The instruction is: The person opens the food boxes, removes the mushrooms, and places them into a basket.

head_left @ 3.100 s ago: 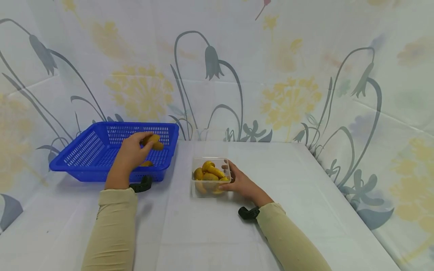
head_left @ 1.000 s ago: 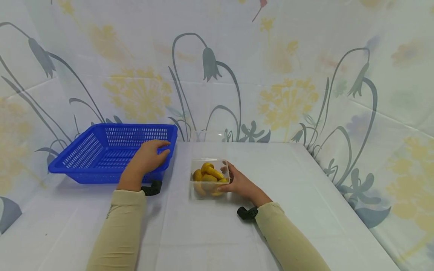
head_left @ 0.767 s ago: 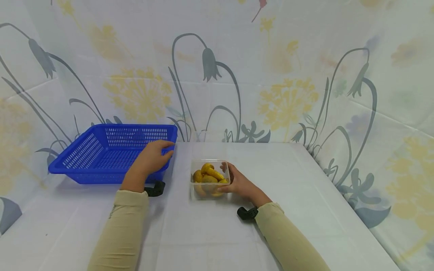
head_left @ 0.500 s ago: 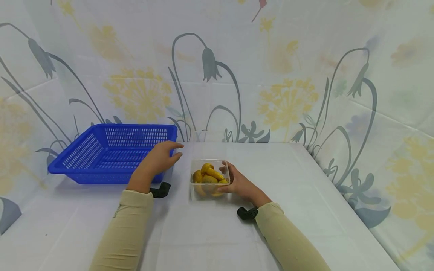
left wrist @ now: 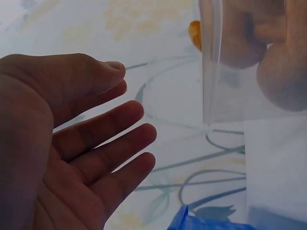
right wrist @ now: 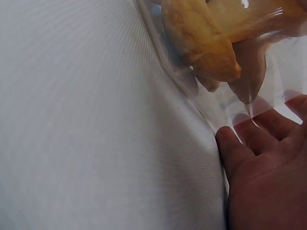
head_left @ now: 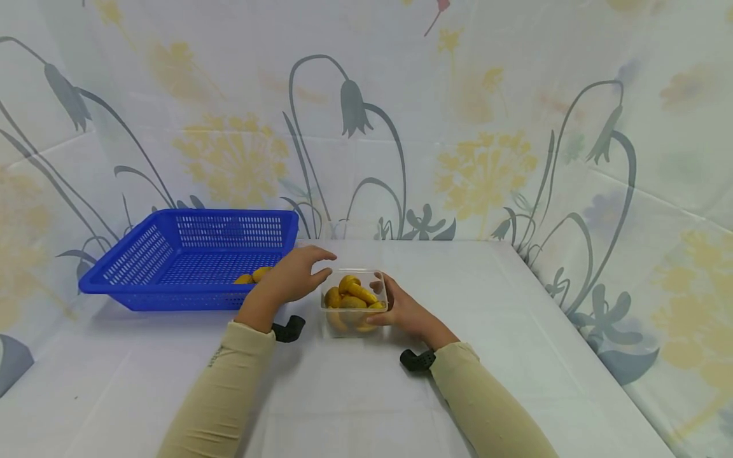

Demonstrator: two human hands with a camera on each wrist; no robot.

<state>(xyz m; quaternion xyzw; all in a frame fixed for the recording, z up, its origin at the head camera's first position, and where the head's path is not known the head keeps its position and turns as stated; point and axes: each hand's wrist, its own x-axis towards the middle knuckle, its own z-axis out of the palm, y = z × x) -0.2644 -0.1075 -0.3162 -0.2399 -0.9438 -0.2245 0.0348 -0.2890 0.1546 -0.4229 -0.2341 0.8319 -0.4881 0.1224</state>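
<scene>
A clear plastic box (head_left: 355, 324) stands on the white table and holds several yellow-brown mushrooms (head_left: 353, 301). My right hand (head_left: 409, 313) grips its right side, thumb at the front and fingers round the back. In the right wrist view the fingertips (right wrist: 228, 139) lie against the clear wall. My left hand (head_left: 292, 277) hovers just left of the box with nothing in it; in the left wrist view its fingers (left wrist: 120, 167) are spread and relaxed, apart from the box wall (left wrist: 211, 86). More yellow mushrooms (head_left: 261, 273) lie in the blue basket, partly hidden by that hand.
The blue perforated basket (head_left: 166, 288) stands at the back left, its right end close behind my left wrist. White cloth covers the table (head_left: 355, 394). A flower-patterned sheet (head_left: 492, 121) hangs behind and at the sides.
Earlier my left hand held yellow mushrooms over the basket. It has let go of them and moved right, out of the basket to the box. My right hand has stayed on the box.
</scene>
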